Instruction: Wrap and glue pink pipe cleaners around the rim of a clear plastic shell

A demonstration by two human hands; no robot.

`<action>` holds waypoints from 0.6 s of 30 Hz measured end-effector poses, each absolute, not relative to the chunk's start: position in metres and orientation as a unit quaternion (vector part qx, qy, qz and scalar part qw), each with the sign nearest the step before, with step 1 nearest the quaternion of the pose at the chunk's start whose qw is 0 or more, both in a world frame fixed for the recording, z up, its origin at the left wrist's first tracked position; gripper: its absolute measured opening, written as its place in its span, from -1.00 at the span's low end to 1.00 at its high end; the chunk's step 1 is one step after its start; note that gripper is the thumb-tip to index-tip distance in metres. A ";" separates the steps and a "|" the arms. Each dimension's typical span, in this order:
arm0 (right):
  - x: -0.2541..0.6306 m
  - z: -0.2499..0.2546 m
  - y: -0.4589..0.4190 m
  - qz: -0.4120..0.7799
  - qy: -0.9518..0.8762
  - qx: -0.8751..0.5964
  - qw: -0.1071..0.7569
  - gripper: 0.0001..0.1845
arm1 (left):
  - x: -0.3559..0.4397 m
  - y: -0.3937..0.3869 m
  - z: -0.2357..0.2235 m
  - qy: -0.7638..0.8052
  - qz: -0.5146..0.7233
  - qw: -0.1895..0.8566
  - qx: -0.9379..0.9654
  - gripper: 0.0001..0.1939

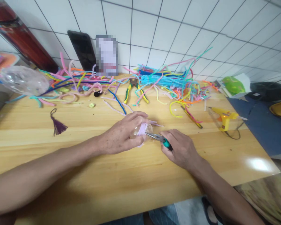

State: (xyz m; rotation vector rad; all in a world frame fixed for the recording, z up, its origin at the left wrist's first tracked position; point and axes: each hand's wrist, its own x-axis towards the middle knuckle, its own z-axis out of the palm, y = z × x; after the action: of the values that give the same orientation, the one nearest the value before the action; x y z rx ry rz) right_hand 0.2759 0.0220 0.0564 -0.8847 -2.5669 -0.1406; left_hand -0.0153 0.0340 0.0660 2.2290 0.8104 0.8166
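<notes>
My left hand (128, 132) is closed around a small clear plastic piece (149, 128) with lilac pipe cleaner (142, 128) wound about it. What exactly the clear piece is, I cannot make out. My right hand (179, 147) grips needle-nose pliers (156, 136) with a green and black handle. Their jaw tips touch the lilac winding from the right side. Lilac ends (156, 123) stick out behind the clear piece. Both hands are low over the middle of the wooden table (121, 181).
Pipe cleaners (159, 80) in many colours lie heaped along the tiled wall. Yellow-green handled pliers (131, 90), a cutter knife (190, 117) and a yellow glue gun (224, 117) rest beyond my hands. At left are a purple tassel (58, 125), a clear plastic bottle (23, 80) and a red flask (25, 37). A phone (83, 50) leans on the wall.
</notes>
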 end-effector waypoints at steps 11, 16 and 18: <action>0.269 0.065 0.040 -0.090 -0.929 -0.288 0.214 -0.64 | -0.019 0.039 0.064 0.318 0.343 0.304 0.830 -0.64; 0.263 0.064 0.059 -0.110 -0.935 -0.268 0.203 -0.69 | -0.023 0.046 0.055 0.324 0.371 0.295 0.819 -0.64; 0.261 0.061 0.067 -0.104 -0.938 -0.260 0.202 -0.70 | -0.025 0.050 0.051 0.329 0.382 0.283 0.816 -0.61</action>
State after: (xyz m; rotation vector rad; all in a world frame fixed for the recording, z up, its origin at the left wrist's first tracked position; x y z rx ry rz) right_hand 0.2614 0.0672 0.0606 -0.7269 -2.6206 -0.2907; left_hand -0.0247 0.0497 0.0512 2.1854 0.8795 1.0219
